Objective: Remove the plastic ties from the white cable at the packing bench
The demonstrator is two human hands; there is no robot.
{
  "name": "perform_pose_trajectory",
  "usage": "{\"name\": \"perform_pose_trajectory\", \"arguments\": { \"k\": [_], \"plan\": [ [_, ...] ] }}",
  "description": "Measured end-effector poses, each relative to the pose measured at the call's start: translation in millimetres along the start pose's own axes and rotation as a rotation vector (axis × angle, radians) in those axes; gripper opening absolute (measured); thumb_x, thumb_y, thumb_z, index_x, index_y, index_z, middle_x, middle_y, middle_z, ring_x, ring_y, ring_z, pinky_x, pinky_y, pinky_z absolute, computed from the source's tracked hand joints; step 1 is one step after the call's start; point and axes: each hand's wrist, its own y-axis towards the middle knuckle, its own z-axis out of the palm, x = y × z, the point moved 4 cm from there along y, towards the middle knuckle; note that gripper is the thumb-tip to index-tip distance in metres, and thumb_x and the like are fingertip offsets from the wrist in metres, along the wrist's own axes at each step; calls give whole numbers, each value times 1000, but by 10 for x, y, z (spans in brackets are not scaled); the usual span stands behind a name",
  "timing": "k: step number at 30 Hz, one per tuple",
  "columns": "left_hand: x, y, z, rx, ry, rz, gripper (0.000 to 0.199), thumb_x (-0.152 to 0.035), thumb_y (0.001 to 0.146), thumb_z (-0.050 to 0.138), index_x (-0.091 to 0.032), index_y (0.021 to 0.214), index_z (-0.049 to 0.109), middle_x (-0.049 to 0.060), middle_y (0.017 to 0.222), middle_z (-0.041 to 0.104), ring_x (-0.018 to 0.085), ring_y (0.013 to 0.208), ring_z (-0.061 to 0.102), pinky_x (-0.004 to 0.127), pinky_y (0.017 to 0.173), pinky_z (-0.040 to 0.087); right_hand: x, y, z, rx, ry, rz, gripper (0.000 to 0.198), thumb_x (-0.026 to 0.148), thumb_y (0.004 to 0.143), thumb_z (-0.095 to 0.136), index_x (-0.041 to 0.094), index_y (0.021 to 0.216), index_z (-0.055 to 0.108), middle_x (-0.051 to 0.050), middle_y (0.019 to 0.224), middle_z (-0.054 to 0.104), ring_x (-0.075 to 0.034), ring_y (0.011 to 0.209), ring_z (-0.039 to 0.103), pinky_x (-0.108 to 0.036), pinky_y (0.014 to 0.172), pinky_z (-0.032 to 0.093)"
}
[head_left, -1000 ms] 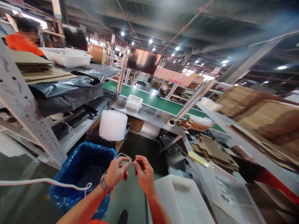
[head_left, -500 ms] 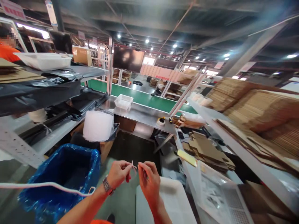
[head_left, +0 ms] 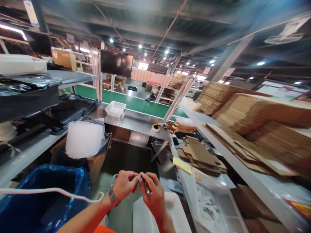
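Left hand (head_left: 125, 184): raised low in the view, fingers pinched on a small white tie (head_left: 139, 177) — thumb and forefinger closed on its left end; a wristwatch (head_left: 112, 196) sits on the wrist.
Right hand (head_left: 152, 192): just beside the left, fingertips touching it, pinching the same tie from the right.
White tie: held between both hands in the air above a white bin (head_left: 150, 215); a thin loop, perhaps of the same piece, curls behind the left hand — too blurred to tell.
Blue-lined bin (head_left: 41, 197): low on the left, a white cord (head_left: 48, 191) running across it.
Roll of bubble wrap (head_left: 84, 139): beyond the blue bin.
Steel counter (head_left: 136, 121): farther off, bearing a white basket (head_left: 115, 108) and a tape roll (head_left: 155, 128).
Right shelf (head_left: 218, 142): carries stacked flat cardboard (head_left: 255, 116).
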Motion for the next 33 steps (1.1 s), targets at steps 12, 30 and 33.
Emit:
{"name": "perform_pose_trajectory", "arguments": {
  "k": [12,30,33],
  "plan": [
    [189,1658,-77,134,-51,-75,56,-68,86,64,-13,85,77,6,57,64,15,46,56,25,50,44,-1208,866,265,-94,115,239,15,23,107,66,23,112,80,-7,101,71,-15,75,70,-22,60,57],
    [64,3939,-440,99,-121,-231,61,-71,82,65,-12,85,76,6,61,68,11,44,56,21,46,37,-3255,2211,1109,118,203,101,18,13,104,70,24,115,80,-4,99,77,-15,85,77,-22,74,63],
    [49,4396,-351,70,-107,-262,62,-73,80,66,-11,84,74,7,61,68,11,44,56,21,46,36,-3719,2416,1142,116,218,-9,27,8,104,70,24,125,75,-4,103,79,-16,89,78,-24,79,64]
  ]
}}
